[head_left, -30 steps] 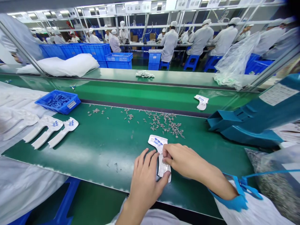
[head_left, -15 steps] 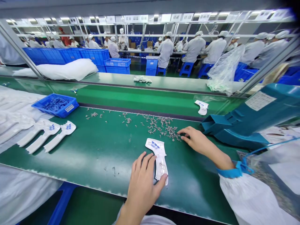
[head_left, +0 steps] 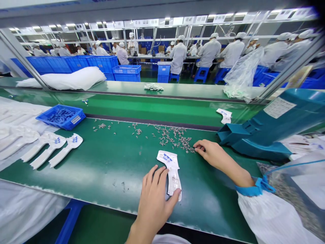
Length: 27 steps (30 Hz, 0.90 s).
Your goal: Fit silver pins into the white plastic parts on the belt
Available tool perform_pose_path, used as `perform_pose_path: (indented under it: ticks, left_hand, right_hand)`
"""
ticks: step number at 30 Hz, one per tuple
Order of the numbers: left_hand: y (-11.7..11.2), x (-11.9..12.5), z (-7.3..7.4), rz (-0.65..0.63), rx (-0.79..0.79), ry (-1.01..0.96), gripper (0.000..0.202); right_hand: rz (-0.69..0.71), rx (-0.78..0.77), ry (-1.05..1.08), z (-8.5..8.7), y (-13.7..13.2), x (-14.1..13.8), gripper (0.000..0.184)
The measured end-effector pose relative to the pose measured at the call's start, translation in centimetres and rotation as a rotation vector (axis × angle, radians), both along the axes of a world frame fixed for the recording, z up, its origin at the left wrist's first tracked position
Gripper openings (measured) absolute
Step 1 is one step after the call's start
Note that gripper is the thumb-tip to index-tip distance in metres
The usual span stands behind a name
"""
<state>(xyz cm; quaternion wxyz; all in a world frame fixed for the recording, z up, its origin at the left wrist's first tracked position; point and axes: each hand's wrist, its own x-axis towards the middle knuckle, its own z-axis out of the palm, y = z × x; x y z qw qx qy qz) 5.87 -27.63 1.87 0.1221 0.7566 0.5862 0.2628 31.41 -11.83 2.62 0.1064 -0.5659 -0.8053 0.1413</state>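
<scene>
At the tabletop's [head_left: 114, 166] far left corner, a blue plastic tray [head_left: 67, 125] holds a heap of small blue parts [head_left: 61, 115]. Past the right edge, a clear plastic bag [head_left: 308, 181] holds many small pieces, too blurred to name; a teal bin [head_left: 284, 118] lies by the far right corner, its inside hidden. The white pistol-shaped shell [head_left: 173, 169] lies flat towards the near edge, under the left hand [head_left: 153, 200], whose grip is spread wide, fingertips at the shell's left side and thumb on its lower end. The right hand [head_left: 209, 154] has a narrow, curled grip beside the scattered metal pieces [head_left: 175, 135] near the far edge; I cannot tell whether it holds one.
</scene>
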Motion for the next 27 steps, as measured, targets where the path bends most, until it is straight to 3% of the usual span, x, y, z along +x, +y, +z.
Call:
perform_pose_path:
  ticks: [6, 9, 12, 17, 22, 27]
  left_hand:
    - [-0.1, 0.0, 0.1, 0.01, 0.027, -0.036, 0.05]
    - [-0.3, 0.0, 0.3, -0.018, 0.077, -0.128, 0.049]
    - [-0.5, -0.1, 0.4, -0.038, 0.164, -0.245, 0.032]
    - [-0.8, -0.2, 0.3, -0.02, 0.267, -0.328, 0.015]
    - [-0.9, -0.1, 0.3, -0.03, 0.267, -0.327, 0.013]
    - [-0.6, 0.0, 0.5, -0.021, 0.141, -0.273, 0.019]
  right_hand:
    - [-0.08, -0.012, 0.148, 2.4, -2.1, -0.8, 0.029]
    - [-0.016, -0.245, 0.4, 4.4, -5.2, -3.2, 0.029]
    - [0.131, -0.531, 0.608, 5.6, -8.1, -6.2, 0.023]
    - [0.189, -0.692, 0.713, 5.3, -9.7, -8.7, 0.015]
    - [0.142, -0.738, 0.742, 4.7, -9.4, -8.5, 0.019]
    - [0.101, -0.59, 0.535, 4.9, -9.2, -7.5, 0.018]
